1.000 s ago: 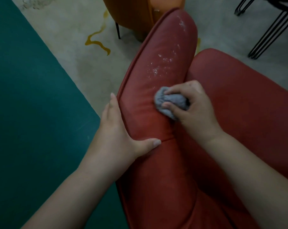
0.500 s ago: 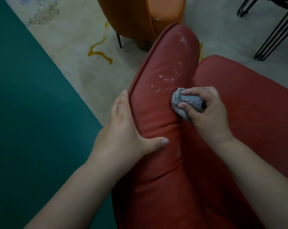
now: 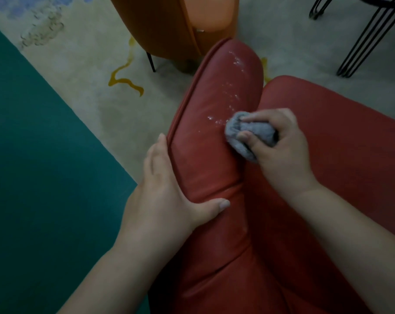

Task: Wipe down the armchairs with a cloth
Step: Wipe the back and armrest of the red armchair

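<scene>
A red leather armchair [image 3: 210, 159] fills the centre and right of the head view. White specks run along the top of its padded armrest, from the far end down to the middle. My right hand [image 3: 280, 150] grips a bunched grey cloth [image 3: 244, 134] and presses it against the armrest's inner side, just below the lowest specks. My left hand [image 3: 167, 193] rests on the armrest's outer edge, fingers straight along the side and the thumb lying across the top.
An orange armchair [image 3: 169, 26] with thin dark legs stands just beyond the red one. Black hairpin legs [image 3: 368, 37] of other furniture are at the top right. The floor is a pale carpet [image 3: 78, 71] with a teal area [image 3: 33, 177] on the left.
My right hand has slid the cloth along the armrest toward its far end and now meets the white specks. My left hand has kept its hold on the outer edge.
</scene>
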Demonstrator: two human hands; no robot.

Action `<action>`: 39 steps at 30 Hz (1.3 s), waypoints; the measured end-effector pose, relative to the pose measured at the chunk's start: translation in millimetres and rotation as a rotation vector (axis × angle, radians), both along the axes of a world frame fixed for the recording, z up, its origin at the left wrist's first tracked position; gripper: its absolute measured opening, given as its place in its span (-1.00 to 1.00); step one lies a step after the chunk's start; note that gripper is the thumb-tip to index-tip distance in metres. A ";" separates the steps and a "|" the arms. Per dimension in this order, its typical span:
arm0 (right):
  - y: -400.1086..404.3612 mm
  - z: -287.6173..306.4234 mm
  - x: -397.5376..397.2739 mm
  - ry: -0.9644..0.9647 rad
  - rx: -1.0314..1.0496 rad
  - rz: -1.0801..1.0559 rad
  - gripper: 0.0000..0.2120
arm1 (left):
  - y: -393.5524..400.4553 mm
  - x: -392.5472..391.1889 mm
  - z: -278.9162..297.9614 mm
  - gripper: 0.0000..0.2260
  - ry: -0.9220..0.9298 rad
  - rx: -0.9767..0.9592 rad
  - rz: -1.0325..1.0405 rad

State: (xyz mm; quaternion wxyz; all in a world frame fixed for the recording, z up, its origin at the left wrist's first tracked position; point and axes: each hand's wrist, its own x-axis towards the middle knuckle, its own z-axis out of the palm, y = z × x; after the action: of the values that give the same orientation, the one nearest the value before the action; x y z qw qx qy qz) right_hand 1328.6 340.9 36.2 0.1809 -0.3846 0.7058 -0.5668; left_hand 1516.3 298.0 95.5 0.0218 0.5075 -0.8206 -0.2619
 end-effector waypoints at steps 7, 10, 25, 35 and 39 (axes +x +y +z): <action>-26.2 0.6 12.8 0.072 -0.025 0.072 -0.75 | -1.4 -3.5 0.0 0.23 -0.033 -0.046 0.000; -9.3 -10.4 -0.5 -0.021 0.023 -0.020 -0.77 | -0.9 -3.9 0.2 0.21 -0.044 -0.036 -0.004; -24.0 -20.6 -23.0 -0.116 0.059 -0.140 -0.84 | -48.8 -47.0 -5.6 0.24 -0.098 -0.152 -0.100; -54.1 -19.9 -40.1 -0.081 -0.013 -0.129 -0.80 | -77.9 -86.3 -16.0 0.17 -0.135 -0.290 -0.096; -54.2 -17.3 -45.6 -0.145 -0.051 -0.197 -0.82 | -75.0 -85.7 -17.5 0.13 -0.166 -0.354 -0.076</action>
State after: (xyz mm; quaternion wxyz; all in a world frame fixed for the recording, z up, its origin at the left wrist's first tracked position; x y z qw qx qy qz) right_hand 1283.0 286.7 18.9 0.1649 -0.2757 0.7106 -0.6260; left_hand 1430.7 223.0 78.0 0.0329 0.4842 -0.8714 -0.0713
